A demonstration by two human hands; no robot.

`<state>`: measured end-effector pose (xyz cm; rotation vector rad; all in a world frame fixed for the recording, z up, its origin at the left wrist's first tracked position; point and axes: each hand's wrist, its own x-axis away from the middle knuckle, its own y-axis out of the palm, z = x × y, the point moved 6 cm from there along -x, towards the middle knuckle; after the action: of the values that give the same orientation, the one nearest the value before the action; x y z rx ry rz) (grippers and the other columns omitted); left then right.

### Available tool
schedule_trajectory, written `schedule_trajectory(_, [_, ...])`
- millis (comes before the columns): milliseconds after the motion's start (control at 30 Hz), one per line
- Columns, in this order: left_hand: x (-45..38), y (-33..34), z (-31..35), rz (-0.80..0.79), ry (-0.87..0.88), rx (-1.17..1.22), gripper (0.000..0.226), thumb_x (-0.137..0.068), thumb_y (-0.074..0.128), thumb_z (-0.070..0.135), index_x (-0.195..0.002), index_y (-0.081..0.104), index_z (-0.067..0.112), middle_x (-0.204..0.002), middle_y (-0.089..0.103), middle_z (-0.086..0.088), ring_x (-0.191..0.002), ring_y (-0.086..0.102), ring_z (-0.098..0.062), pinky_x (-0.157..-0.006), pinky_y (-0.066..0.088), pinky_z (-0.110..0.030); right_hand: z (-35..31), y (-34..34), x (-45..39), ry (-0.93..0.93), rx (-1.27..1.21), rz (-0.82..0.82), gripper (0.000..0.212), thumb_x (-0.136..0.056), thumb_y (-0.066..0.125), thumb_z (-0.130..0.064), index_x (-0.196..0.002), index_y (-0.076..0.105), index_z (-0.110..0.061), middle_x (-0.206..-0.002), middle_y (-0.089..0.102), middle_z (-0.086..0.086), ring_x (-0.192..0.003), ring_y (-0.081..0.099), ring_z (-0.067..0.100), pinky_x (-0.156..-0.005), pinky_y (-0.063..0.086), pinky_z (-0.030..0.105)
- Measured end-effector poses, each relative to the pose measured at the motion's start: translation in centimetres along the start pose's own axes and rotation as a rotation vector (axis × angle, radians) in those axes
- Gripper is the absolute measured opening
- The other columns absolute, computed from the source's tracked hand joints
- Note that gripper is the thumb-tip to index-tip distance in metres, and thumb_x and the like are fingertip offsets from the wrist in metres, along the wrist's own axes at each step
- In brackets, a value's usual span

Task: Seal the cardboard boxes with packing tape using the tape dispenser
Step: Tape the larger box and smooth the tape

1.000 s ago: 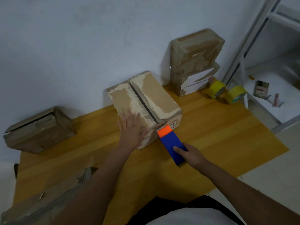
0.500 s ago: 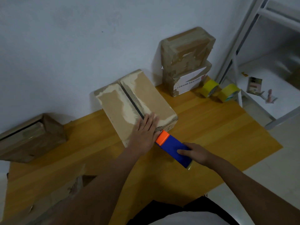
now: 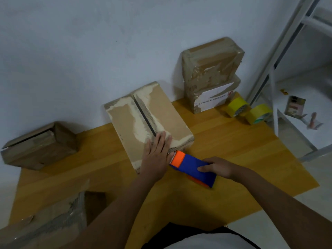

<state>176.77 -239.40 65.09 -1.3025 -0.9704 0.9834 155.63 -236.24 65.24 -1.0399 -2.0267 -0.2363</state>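
A brown cardboard box lies on the yellow wooden table, its two top flaps meeting at a dark centre seam. My left hand presses flat on the near end of that seam, fingers straight. My right hand grips a blue tape dispenser with an orange front. The orange end touches the box's near edge, just right of my left hand.
Two taped boxes are stacked against the wall at the back right, with two yellow tape rolls beside them. A worn box sits at the far left and another at the near left. A white metal rack stands to the right.
My left hand slid from the left flap onto the near end of the seam. The dispenser tilted flatter, its orange end staying at the box's near edge. The camera view shifted.
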Motion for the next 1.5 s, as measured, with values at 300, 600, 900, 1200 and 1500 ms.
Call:
schedule_trajectory(300, [-3.5, -0.8, 3.0, -0.038, -0.26, 0.156, 0.076, -0.089, -0.009, 0.06, -0.157, -0.006, 0.025, -0.164, -0.013, -0.004, -0.15, -0.015, -0.02, -0.121, -0.004, -0.048, -2.4, -5.6, 0.2, -0.036, 0.263, 0.029, 0.043, -0.096, 0.053, -0.04, -0.128, 0.053, -0.011, -0.13, 0.055, 0.006, -0.109, 0.056, 0.025, -0.097, 0.045, 0.043])
schedule_trajectory(600, [-3.9, -0.5, 2.2, 0.033, -0.2, 0.044, 0.086, -0.098, 0.015, 0.064, -0.155, 0.011, 0.0, -0.162, 0.005, -0.021, -0.151, 0.003, -0.031, -0.122, 0.008, -0.043, -0.4, -3.5, -1.1, -0.118, 0.294, 0.059, 0.043, -0.094, 0.047, -0.057, -0.075, 0.043, -0.018, -0.074, 0.043, -0.001, -0.064, 0.042, 0.013, -0.062, 0.032, 0.028])
schedule_trajectory(900, [-3.9, -0.1, 2.0, -0.025, -0.26, 0.152, 0.104, -0.084, -0.012, 0.076, -0.153, -0.003, -0.002, -0.161, -0.006, -0.024, -0.151, -0.007, -0.033, -0.122, -0.005, -0.042, 0.9, -1.2, -1.3, -0.156, 0.152, 0.317, 0.049, -0.09, 0.045, -0.063, -0.077, 0.048, -0.017, -0.076, 0.057, 0.005, -0.063, 0.053, 0.019, -0.06, 0.04, 0.03])
schedule_trajectory(1200, [-3.7, 0.1, 1.5, -0.036, -0.248, 0.109, 0.104, -0.082, -0.013, 0.072, -0.154, -0.003, -0.003, -0.161, -0.005, -0.025, -0.151, -0.006, -0.034, -0.123, -0.004, -0.043, 1.8, -0.6, 0.4, -0.249, 0.153, 0.569, 0.041, -0.091, 0.05, -0.058, -0.075, 0.047, -0.02, -0.064, 0.055, 0.001, -0.052, 0.053, 0.013, -0.049, 0.04, 0.025])
schedule_trajectory(1500, [-3.8, 0.0, 1.8, -0.015, -0.234, 0.123, 0.104, -0.083, -0.004, 0.072, -0.153, 0.002, -0.004, -0.16, -0.001, -0.027, -0.151, -0.003, -0.035, -0.118, -0.011, -0.04, 2.5, -1.0, 2.0, -0.261, 0.214, 0.628, 0.049, -0.088, 0.05, -0.063, -0.084, 0.055, -0.015, -0.068, 0.06, 0.007, -0.055, 0.059, 0.019, -0.051, 0.047, 0.035])
